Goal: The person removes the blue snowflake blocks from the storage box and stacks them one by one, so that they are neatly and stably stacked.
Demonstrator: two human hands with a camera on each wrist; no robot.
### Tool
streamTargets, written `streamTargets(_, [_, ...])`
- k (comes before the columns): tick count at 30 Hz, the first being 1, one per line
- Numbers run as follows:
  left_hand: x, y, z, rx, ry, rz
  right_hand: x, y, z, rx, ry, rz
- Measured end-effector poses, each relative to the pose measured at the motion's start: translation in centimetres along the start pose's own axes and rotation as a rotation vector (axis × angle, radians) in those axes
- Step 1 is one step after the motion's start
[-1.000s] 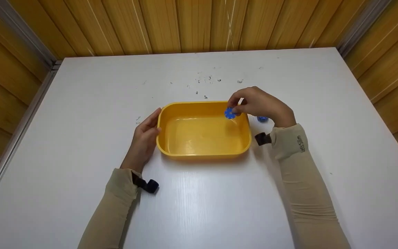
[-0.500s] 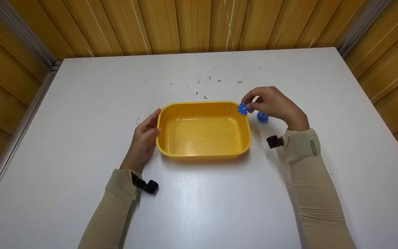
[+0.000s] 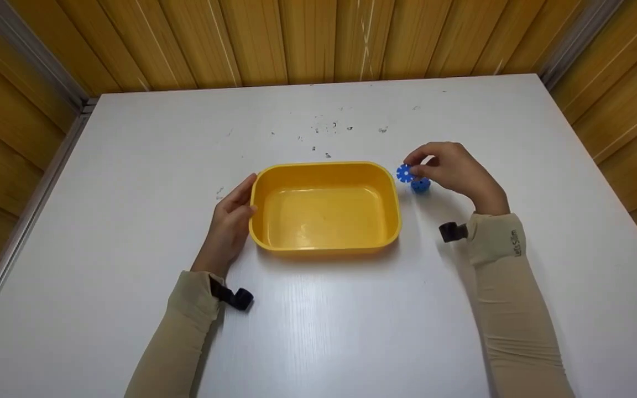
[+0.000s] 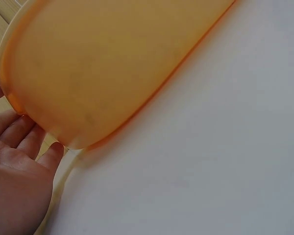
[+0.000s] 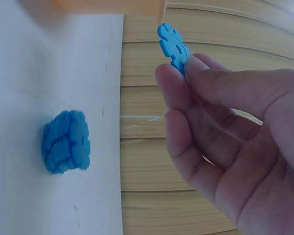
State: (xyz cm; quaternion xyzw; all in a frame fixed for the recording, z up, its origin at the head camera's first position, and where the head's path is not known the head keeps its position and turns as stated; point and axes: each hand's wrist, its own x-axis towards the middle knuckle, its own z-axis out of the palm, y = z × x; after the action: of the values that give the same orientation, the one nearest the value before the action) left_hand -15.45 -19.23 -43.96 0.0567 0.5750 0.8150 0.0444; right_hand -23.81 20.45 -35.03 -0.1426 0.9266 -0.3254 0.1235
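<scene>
My right hand [image 3: 454,170] pinches a flat blue notched disc [image 3: 405,173] between thumb and forefinger, with a small hole at its centre. It hovers just outside the right end of a yellow plastic tub [image 3: 325,249]. Close below the hand, a stack of similar blue discs [image 5: 67,142] stands on the table, partly covered by the hand in the head view. At the tub's left end my left hand [image 3: 231,222] holds the wall, thumb at the rim. In the left wrist view its fingers [image 4: 33,141] touch the tub's outside. No discs show inside the tub.
The white table [image 3: 318,331] has dark scuff marks [image 3: 329,130] beyond the tub. Yellow wood-look panels [image 3: 307,44] enclose its back and sides. Black wrist cameras, such as the left one [image 3: 241,299], stick out from both sleeves.
My right hand has moved right with the blue disc, from above the tub's right end to outside its rim by the stack. The left hand and tub have hardly moved.
</scene>
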Motion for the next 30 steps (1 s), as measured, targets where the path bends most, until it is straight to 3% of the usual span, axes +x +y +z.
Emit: streamTargets(30, [-0.1,0.2,0.2,-0.005,0.015,0.0,-0.2,4.1,-0.2,0.044,0.013,0.11])
